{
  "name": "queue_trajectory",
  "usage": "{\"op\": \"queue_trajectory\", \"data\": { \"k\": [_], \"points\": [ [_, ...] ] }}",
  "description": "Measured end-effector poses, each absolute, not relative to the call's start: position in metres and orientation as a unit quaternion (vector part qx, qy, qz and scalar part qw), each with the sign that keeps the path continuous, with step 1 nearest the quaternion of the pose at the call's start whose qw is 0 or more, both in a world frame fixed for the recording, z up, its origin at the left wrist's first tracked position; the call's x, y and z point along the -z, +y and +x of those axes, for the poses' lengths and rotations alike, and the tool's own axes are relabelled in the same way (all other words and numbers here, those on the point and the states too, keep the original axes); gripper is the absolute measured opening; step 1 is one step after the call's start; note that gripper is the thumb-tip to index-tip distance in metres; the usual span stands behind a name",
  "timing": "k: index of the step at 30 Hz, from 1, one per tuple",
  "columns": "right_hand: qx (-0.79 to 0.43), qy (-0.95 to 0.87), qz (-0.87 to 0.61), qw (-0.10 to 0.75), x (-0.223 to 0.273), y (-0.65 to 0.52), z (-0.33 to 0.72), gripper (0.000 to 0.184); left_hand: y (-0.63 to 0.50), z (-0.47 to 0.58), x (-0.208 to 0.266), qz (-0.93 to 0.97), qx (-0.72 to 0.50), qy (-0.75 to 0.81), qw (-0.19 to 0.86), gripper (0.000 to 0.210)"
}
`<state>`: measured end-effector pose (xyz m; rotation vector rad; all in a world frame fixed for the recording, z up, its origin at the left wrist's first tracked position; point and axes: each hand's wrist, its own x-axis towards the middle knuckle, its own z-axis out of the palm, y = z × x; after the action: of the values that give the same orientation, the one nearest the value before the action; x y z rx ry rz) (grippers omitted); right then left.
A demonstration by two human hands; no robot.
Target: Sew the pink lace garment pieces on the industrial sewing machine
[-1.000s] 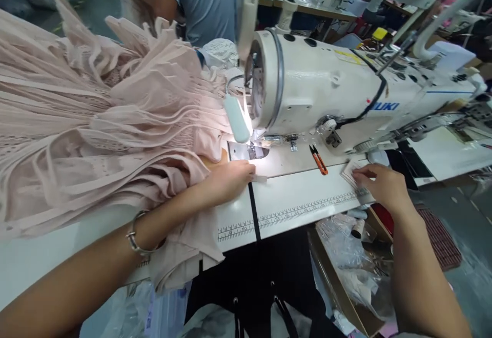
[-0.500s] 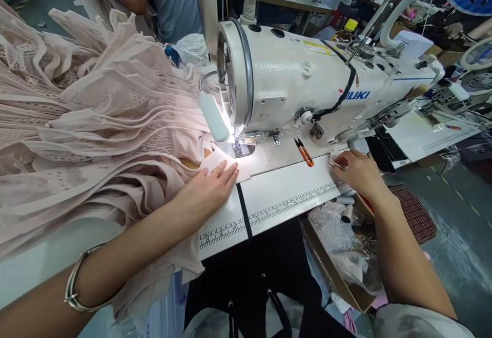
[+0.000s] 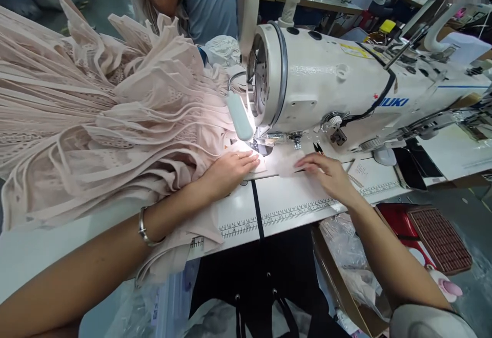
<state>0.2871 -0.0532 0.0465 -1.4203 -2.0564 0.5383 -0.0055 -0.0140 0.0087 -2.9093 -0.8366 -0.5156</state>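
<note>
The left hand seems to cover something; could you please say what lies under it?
Pale fabric shows at the edge of the left hand and appears to run under it. The hand covers the rest, so any folds there cannot be seen.

Left forearm in from lower left, left hand flat, palm down, fingers extended together; right forearm up from lower right, right hand angled inward in a pinch, pointing toward the left.
</note>
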Motion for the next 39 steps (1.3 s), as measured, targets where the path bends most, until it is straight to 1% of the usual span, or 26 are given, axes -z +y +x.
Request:
{"op": "queue_trajectory", "data": {
  "k": [1, 4, 6, 8, 11, 14, 16, 19, 22, 25, 26, 28, 30, 32, 35, 39],
  "points": [
    [-0.191, -0.783, -0.529, 0.266, -0.040, -0.043, 0.278, 0.025, -0.018, 0.001, -0.013, -0.945, 0.131, -0.293, 0.063, 0.045],
    [-0.052, -0.809, -0.545, 0.213, -0.025, -0.021, 0.257, 0.016, -0.034, 0.020, -0.020, -0.928, 0.036, -0.345, 0.133, 0.046],
    [0.013, -0.825, -0.538, 0.173, -0.021, -0.017, 0.247, 0.019, -0.044, 0.028, -0.020, -0.922, 0.008, -0.354, 0.158, 0.046],
    [0.031, -0.849, -0.515, 0.117, -0.021, -0.019, 0.237, 0.020, -0.049, 0.030, -0.019, -0.921, 0.002, -0.349, 0.173, 0.046],
    [0.052, -0.866, -0.497, 0.032, -0.026, -0.024, 0.222, 0.016, -0.049, 0.024, -0.017, -0.922, 0.017, -0.335, 0.193, 0.045],
    [0.073, -0.856, -0.511, -0.009, -0.033, -0.023, 0.211, 0.019, -0.046, 0.018, -0.018, -0.926, 0.038, -0.317, 0.203, 0.041],
    [0.051, -0.853, -0.520, -0.017, -0.034, -0.018, 0.207, 0.019, -0.042, 0.015, -0.019, -0.932, 0.047, -0.309, 0.183, 0.038],
    [-0.026, -0.845, -0.534, 0.017, -0.030, -0.008, 0.204, 0.015, -0.036, 0.011, -0.018, -0.940, 0.067, -0.312, 0.120, 0.036],
    [-0.110, -0.819, -0.551, 0.121, -0.020, -0.004, 0.204, 0.009, -0.029, 0.005, -0.012, -0.930, 0.114, -0.345, 0.055, 0.035],
    [-0.167, -0.786, -0.555, 0.215, -0.015, -0.007, 0.206, 0.013, -0.027, 0.003, -0.004, -0.884, 0.195, -0.424, -0.006, 0.036],
    [-0.184, -0.780, -0.553, 0.230, -0.014, -0.008, 0.207, 0.013, -0.029, 0.004, -0.002, -0.872, 0.223, -0.435, -0.029, 0.037],
    [-0.212, -0.771, -0.551, 0.241, -0.015, -0.010, 0.208, 0.012, -0.034, 0.006, 0.001, -0.876, 0.250, -0.407, -0.058, 0.042],
    [-0.221, -0.765, -0.554, 0.244, -0.017, -0.010, 0.209, 0.011, -0.040, 0.009, 0.002, -0.904, 0.231, -0.356, -0.041, 0.045],
    [-0.220, -0.761, -0.559, 0.242, -0.018, -0.009, 0.209, 0.012, -0.044, 0.011, 0.001, -0.925, 0.189, -0.330, 0.007, 0.046],
    [-0.221, -0.757, -0.567, 0.235, -0.019, -0.008, 0.207, 0.014, -0.046, 0.012, 0.000, -0.932, 0.147, -0.325, 0.064, 0.045],
    [-0.217, -0.758, -0.567, 0.238, -0.019, -0.008, 0.206, 0.014, -0.045, 0.013, 0.000, -0.931, 0.134, -0.329, 0.087, 0.045]
  ]
}}
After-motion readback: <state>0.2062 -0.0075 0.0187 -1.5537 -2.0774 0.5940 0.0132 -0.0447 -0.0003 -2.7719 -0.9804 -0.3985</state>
